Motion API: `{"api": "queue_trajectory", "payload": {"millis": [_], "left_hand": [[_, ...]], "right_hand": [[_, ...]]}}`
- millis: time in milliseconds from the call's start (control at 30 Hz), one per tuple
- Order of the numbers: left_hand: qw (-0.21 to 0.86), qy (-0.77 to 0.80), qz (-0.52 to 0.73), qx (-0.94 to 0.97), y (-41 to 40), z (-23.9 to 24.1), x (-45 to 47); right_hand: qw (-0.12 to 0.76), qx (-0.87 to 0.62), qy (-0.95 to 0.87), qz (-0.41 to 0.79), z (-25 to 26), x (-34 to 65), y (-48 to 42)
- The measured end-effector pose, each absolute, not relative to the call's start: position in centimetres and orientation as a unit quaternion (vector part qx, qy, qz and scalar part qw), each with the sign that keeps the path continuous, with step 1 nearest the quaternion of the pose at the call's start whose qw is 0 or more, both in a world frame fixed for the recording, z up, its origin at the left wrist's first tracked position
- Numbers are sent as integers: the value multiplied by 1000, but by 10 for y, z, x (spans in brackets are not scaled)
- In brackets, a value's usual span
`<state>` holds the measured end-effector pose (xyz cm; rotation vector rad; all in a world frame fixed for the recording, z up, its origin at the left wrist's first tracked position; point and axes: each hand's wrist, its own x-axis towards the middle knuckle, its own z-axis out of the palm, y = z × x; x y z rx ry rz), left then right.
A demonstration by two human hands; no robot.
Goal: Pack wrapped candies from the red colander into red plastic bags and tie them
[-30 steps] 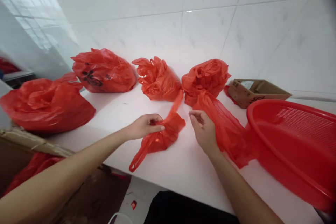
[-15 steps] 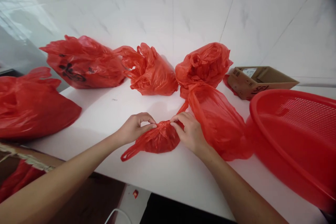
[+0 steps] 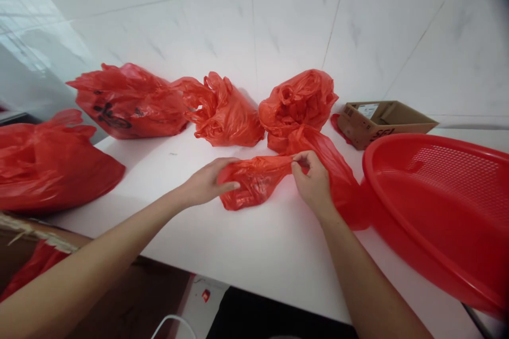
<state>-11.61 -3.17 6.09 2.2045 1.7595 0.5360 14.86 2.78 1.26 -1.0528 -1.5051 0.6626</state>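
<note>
head view: the small red bag (image 3: 256,185) lies on the counter (image 3: 254,254), between both hands. the left hand (image 3: 203,184) has thumb and forefinger spread apart, touching the bag's left end. the right hand (image 3: 316,183) pinches its right end between thumb and forefinger. the bag's contents cannot be made out. the left-hand bag (image 3: 59,169) and the basket (image 3: 401,249) are cut off by the frame. black writing on the rear bag (image 3: 155,108) is creased and illegible; the carton (image 3: 360,132) reads "sf", remainder unclear; its label (image 3: 368,110) is too small to read.
</note>
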Motion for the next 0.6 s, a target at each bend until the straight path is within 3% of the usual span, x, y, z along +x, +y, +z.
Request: {"api": "queue_trajectory", "payload": {"millis": [200, 433, 600], "left_hand": [[110, 603, 181, 769, 8, 61, -68], [144, 583, 313, 736, -1, 45, -31], [182, 611, 505, 582, -31, 22, -60]], "right_hand": [[560, -443, -636, 293, 18, 151, 22], [378, -507, -740, 228, 13, 156, 23], [511, -483, -656, 274, 9, 169, 39]]}}
